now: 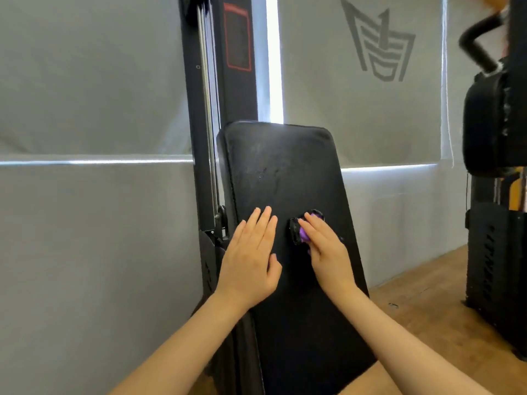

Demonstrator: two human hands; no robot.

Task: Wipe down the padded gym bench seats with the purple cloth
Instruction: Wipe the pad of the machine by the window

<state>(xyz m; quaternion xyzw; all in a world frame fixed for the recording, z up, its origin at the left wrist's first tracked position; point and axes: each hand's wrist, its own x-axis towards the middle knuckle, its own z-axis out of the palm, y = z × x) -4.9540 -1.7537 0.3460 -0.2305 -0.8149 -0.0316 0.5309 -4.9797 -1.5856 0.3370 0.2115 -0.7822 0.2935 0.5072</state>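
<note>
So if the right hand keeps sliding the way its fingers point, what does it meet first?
The right hand, pressing the purple cloth, points up the black bench pad. It looks free of obstacles: only bare padding up to the pad's top edge, then the grey blind behind, depth unclear.

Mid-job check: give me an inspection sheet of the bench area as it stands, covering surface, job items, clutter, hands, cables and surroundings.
Surface: black padded bench pad, tilted up, with faint scuffs or smears on its upper part.
Job's things: purple cloth, bunched small, pressed against the pad under the right hand.
Clutter: a small dark bit on the wooden floor to the right; too small to identify.
Hands: left hand flat on the pad, fingers straight; right hand presses the cloth with extended fingers.
Cables: thin machine cable runs down the black upright left of the pad.
Surroundings: grey blinds, one bearing a logo; another black machine at right.
</note>
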